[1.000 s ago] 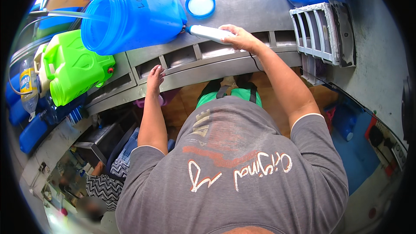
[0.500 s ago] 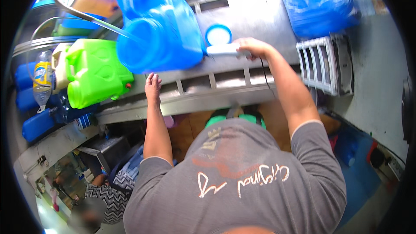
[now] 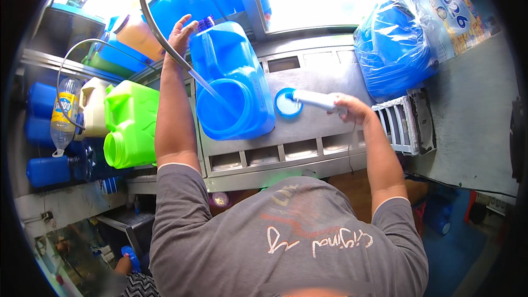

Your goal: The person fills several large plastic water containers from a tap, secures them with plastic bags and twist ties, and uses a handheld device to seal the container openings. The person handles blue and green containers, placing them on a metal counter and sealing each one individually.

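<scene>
In my right hand (image 3: pixel 352 109) is a white, tube-shaped tool (image 3: pixel 316 99) with a thin dark cord hanging below it. Its far end overlaps a round blue lid (image 3: pixel 288 111) lying on the steel counter. My left hand (image 3: pixel 181 36) is raised at the far left, fingers apart, beside a curved grey hose (image 3: pixel 147 8) that crosses in front of my wrist. I cannot make out whether they touch. A clear tube continues from the hose into the wide mouth of a large blue jug (image 3: pixel 261 99), whose opening faces me.
Left of the jug are a green jug (image 3: pixel 137 115), a cream jug (image 3: pixel 94 104) and a clear plastic bottle (image 3: pixel 65 113). A plastic-wrapped blue container (image 3: pixel 393 49) stands far right, behind a white slatted unit (image 3: pixel 393 126). Another person's patterned sleeve (image 3: pixel 143 285) shows at lower left.
My left hand has gone from the counter's near edge up and forward beside the hose. My right hand still holds the white tool, tilted differently. The whole view has shifted.
</scene>
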{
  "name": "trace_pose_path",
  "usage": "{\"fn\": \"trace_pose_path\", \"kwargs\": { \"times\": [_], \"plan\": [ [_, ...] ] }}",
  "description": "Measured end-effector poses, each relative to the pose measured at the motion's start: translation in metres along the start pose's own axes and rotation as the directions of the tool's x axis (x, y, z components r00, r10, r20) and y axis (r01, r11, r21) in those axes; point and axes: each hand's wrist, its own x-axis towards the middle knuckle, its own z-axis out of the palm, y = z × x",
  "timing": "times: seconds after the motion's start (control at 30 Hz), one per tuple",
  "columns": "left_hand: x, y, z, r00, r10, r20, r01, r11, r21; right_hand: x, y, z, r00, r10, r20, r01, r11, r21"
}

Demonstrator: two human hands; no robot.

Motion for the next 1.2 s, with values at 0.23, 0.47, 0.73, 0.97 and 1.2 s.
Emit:
{"fn": "trace_pose_path", "kwargs": {
  "times": [0.23, 0.47, 0.73, 0.97, 1.2],
  "plan": [
    [0.017, -0.009, 0.011, 0.994, -0.028, 0.101, 0.04, 0.992, -0.121, -0.024, -0.176, 0.045, 0.904, -0.427, 0.033, 0.421, 0.871, -0.255],
    [0.016, -0.008, 0.012, 0.994, -0.083, 0.075, 0.092, 0.989, -0.116, -0.007, -0.262, 0.114, 0.837, -0.536, 0.105, 0.507, 0.691, -0.515],
    [0.021, -0.018, 0.013, 0.999, -0.008, 0.047, 0.013, 0.993, -0.116, 0.011, -0.279, 0.14, 0.807, -0.571, 0.151, 0.541, 0.613, -0.576],
    [0.023, -0.028, 0.014, 0.994, -0.005, -0.108, -0.016, 0.981, -0.195, 0.011, -0.277, 0.132, 0.825, -0.55, 0.132, 0.516, 0.637, -0.573],
    [0.025, -0.032, 0.014, 0.989, 0.078, -0.124, -0.096, 0.985, -0.146, 0.007, -0.277, 0.129, 0.828, -0.537, 0.161, 0.511, 0.607, -0.609]
  ]
}}
